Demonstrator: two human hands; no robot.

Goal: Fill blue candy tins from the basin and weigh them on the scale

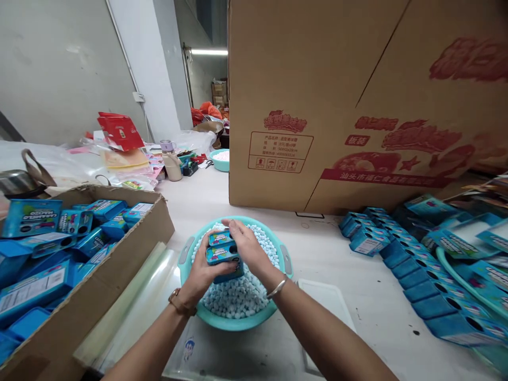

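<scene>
- Your left hand (204,269) curled around stacked blue Caramelo boxes (221,254), holding them.
- Your right hand (248,247) lay against their right end; I could not tell whether it gripped.
- The boxes were above pale-blue candies (238,302) in a turquoise basin (234,323), beside an open cardboard carton (130,254).

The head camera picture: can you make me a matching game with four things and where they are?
1. Pale little pieces
2. Red packet
3. Lined-up boxes
4. Left hand and right hand

A. against small blue boxes
B. on a pile, upper left
C. inside the teal basin
D. on the table, at the right

Pairs: 1-C, 2-B, 3-D, 4-A
</scene>
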